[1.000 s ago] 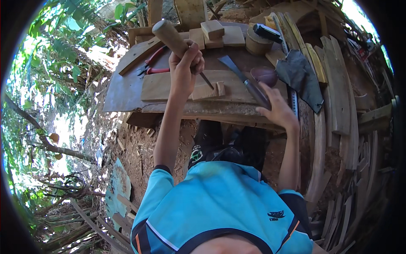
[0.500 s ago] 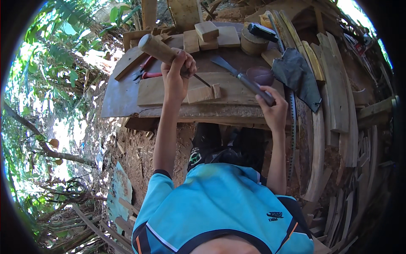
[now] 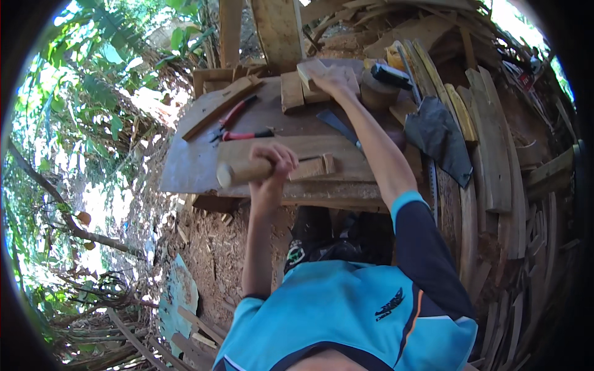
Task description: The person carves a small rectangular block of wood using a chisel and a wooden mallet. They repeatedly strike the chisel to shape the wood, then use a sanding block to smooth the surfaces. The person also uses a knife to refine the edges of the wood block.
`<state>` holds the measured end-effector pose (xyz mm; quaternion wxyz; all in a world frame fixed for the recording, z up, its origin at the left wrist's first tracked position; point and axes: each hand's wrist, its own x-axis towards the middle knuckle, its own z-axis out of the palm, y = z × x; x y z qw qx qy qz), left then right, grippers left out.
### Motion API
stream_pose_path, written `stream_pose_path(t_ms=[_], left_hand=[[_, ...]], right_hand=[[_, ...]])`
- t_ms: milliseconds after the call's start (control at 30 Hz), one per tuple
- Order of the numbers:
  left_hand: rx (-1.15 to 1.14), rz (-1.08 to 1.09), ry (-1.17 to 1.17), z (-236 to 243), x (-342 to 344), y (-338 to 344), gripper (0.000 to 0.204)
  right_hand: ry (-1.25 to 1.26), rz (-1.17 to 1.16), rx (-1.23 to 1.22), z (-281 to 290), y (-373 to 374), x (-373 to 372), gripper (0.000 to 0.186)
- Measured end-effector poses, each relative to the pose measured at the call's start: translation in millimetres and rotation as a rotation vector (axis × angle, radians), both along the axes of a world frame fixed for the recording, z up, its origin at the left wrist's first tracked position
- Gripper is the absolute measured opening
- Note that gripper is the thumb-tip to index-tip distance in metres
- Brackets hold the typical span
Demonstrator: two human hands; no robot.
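My left hand [image 3: 272,162] is closed round a thick, round wooden handle [image 3: 244,174], held over the near edge of the bench. A thin dark rod shows past the fingers; its end is hard to make out. Beside it, a small notched wooden block [image 3: 312,167] lies on a flat plank [image 3: 244,149]. At the back of the bench my right hand [image 3: 331,80] grips a wooden block [image 3: 307,74], tilted above other blocks [image 3: 292,93]. A flat-bladed chisel [image 3: 338,125] lies on the bench, its handle hidden under my right forearm.
Red-handled pliers [image 3: 247,134] and a wooden strip [image 3: 219,108] lie at the bench's left. A round wooden piece [image 3: 377,93] carries a black object [image 3: 391,76]. Dark cloth [image 3: 438,136] drapes over long boards [image 3: 495,148] on the right.
My right hand has put down the chisel and reached to the back blocks, taking hold of one. My left hand has come lower and nearer, turning the wooden handle level. The view has shifted slightly.
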<state>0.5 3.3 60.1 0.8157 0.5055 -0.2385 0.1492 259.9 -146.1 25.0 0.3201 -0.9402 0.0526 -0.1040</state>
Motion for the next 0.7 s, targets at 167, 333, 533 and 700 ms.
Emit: stream_pose_path(t_ms=[167, 333, 533, 700], left_hand=[[0.109, 0.051, -0.036, -9.4, -17.7, 9.6, 0.025], [-0.040, 0.071, -0.010, -7.6, 1.1, 2.1, 0.023], [-0.104, 0.063, -0.019, 9.7, 18.2, 5.5, 0.020], [-0.082, -0.012, 0.007, 16.3, 28.6, 5.3, 0.018]], right_hand=[[0.114, 0.074, -0.004, 9.0, 49.3, -19.2, 0.072], [-0.291, 0.351, 0.025, 7.4, 23.0, -46.5, 0.067], [-0.467, 0.224, 0.181, 4.0, -5.5, -197.3, 0.064], [-0.325, 0.181, 0.234, -13.6, -20.7, -232.1, 0.071]])
